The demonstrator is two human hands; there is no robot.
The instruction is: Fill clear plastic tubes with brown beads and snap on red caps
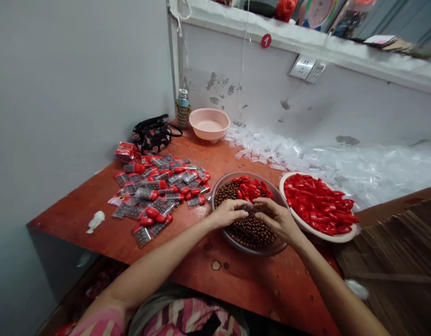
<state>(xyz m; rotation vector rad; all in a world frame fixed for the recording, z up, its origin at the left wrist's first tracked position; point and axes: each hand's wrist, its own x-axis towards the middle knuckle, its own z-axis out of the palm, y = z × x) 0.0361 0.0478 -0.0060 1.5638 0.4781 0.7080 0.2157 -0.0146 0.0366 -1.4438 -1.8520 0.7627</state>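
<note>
Both hands meet above a metal bowl (224, 235) of brown beads (252, 235) with red caps (248, 186) on top. Between the fingertips is a small clear case (248, 209) with dark beads, partly covered by the fingers. My left hand (229, 213) pinches it from the left, and my right hand (276, 218) closes on it from the right. To the right of the bowl stands a pale basin (318, 229) heaped with red caps (316, 203). Filled cases with red caps (156, 191) lie in a loose pile left of the bowl.
A pink basin (209, 123), a bottle in a woven holder (183, 109) and a black floral bag (152, 135) stand at the back. Clear plastic cases (334, 161) are heaped along the wall. Crumpled tissue (95, 221) lies at left; stacked cardboard (397, 252) is at right.
</note>
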